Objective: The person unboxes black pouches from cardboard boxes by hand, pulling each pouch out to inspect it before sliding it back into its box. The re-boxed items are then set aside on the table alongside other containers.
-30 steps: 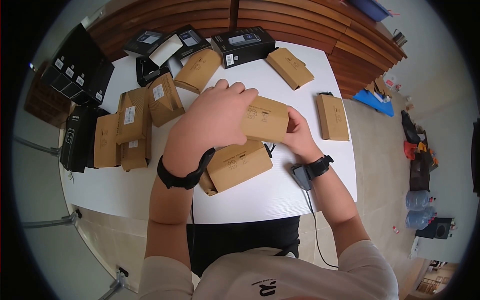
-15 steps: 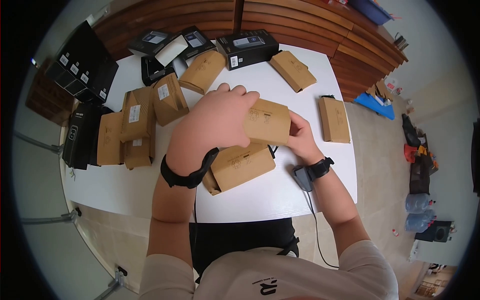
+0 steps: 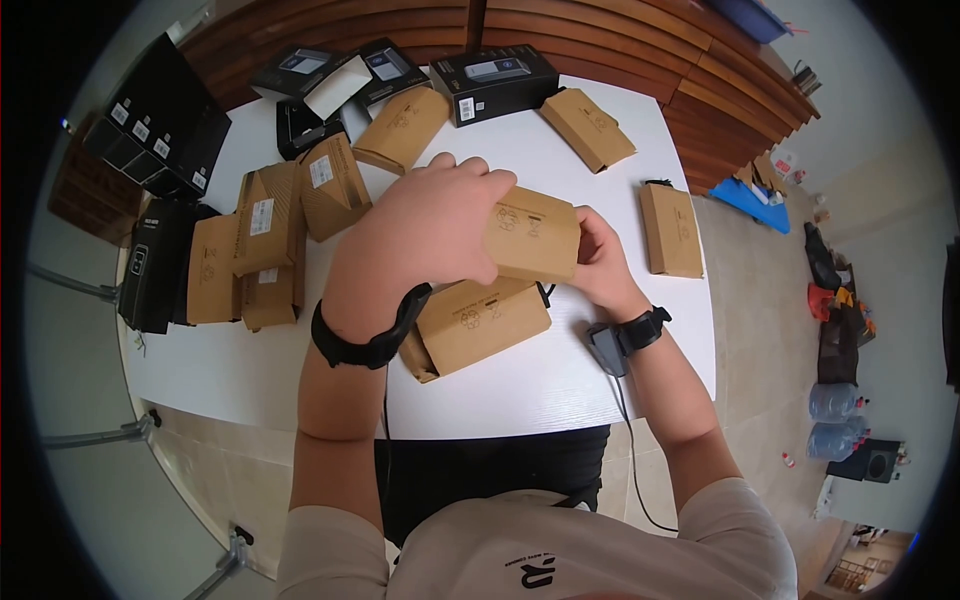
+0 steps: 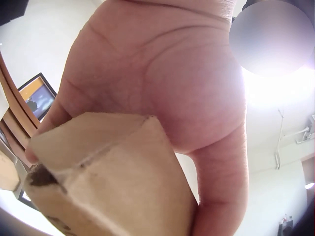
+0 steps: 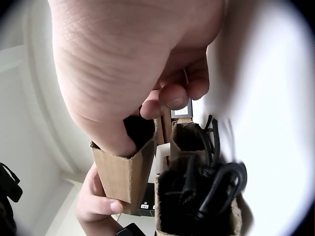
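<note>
A brown cardboard box (image 3: 535, 235) is held up over the middle of the table. My left hand (image 3: 420, 225) grips its left part, palm over it and thumb along the near side, as the left wrist view also shows. At its open right end is my right hand (image 3: 607, 265). In the right wrist view the right thumb (image 5: 115, 135) dips into the box's dark opening, with the other fingers curled by the rim; the contents are hidden. Just below lies a second brown box (image 3: 485, 325), with black cable (image 5: 229, 179) poking out of its open end.
More brown boxes (image 3: 270, 220) stand at the left, with others (image 3: 588, 130) at the back and one (image 3: 672, 230) at the right edge. Black printed boxes (image 3: 495, 85) line the back and left of the white table (image 3: 610, 410). Wooden drawers (image 3: 590, 40) stand behind it.
Both hands keep their hold on the box with hardly any movement. The head view shifts slightly.
</note>
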Demonstrator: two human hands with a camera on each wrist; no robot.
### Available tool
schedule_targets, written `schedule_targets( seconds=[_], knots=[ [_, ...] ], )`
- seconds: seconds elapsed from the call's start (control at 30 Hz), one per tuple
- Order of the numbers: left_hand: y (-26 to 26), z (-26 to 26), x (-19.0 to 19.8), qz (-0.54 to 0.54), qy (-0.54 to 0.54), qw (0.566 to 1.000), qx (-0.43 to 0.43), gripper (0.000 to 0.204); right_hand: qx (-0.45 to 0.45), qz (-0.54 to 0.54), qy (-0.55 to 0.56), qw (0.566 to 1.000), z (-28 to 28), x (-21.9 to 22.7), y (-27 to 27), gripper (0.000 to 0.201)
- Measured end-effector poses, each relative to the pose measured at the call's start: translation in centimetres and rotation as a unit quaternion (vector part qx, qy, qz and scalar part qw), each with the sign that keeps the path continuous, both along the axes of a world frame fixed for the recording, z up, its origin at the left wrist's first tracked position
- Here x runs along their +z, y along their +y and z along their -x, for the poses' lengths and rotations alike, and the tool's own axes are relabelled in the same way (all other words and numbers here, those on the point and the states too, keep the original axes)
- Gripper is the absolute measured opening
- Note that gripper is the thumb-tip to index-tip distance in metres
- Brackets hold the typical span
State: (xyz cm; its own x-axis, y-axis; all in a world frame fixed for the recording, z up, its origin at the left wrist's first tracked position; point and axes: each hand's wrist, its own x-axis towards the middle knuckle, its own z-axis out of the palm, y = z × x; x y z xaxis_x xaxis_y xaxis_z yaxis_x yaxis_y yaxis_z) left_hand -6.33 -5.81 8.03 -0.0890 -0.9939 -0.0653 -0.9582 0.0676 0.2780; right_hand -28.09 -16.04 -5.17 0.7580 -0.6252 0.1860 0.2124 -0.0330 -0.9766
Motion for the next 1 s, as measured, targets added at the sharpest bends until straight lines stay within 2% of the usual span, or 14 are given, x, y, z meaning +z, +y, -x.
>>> schedule_targets(
  seconds=[0.1,0.13,0.2,0.27,0.43,0.5,0.6,0.7,0.83,0.93,1.0],
  knots=[
    [0.1,-0.4,0.1,0.022,0.013,1.0,-0.003,0.079,-0.011,0.024,-0.021,0.999,0.2,-1.0,-1.0,0.045],
    [0.2,-0.4,0.2,0.023,0.012,1.0,-0.005,0.079,-0.024,-0.01,-0.055,0.998,0.1,-1.1,-1.4,0.047],
    [0.5,-0.2,0.3,0.104,0.007,0.994,0.019,0.078,-0.039,-0.042,-0.09,0.994,0.5,-1.1,-1.7,0.048],
    [0.4,0.0,0.4,0.108,0.002,0.994,0.021,0.077,-0.003,-0.172,-0.114,0.978,0.8,0.4,-1.6,0.052],
    [0.1,0.1,0.2,0.073,-0.015,0.997,0.022,0.075,0.01,-0.168,-0.056,0.984,0.4,1.0,-0.8,0.052],
    [0.1,0.1,0.1,0.075,-0.022,0.996,0.033,0.075,-0.031,-0.144,0.01,0.989,0.4,0.1,-1.4,0.047],
    [0.4,-0.1,0.7,0.08,-0.007,0.996,0.049,0.075,-0.047,-0.18,-0.052,0.981,0.9,-0.8,-2.3,0.042],
    [0.7,-0.5,1.2,0.098,0.005,0.994,0.054,0.075,-0.051,-0.237,-0.104,0.965,0.9,0.4,-1.9,0.04],
    [0.8,-0.3,1.3,0.112,0.013,0.993,0.042,0.076,-0.091,-0.22,-0.095,0.967,0.1,0.8,-1.1,0.039],
    [0.6,-0.2,1.4,0.069,0.049,0.996,0.041,0.078,-0.089,-0.206,-0.059,0.973,0.1,0.8,-1.2,0.038],
    [0.5,-1.0,0.6,0.099,0.067,0.992,0.049,0.08,-0.155,-0.288,-0.096,0.94,0.2,0.9,-1.6,0.028]
  ],
)
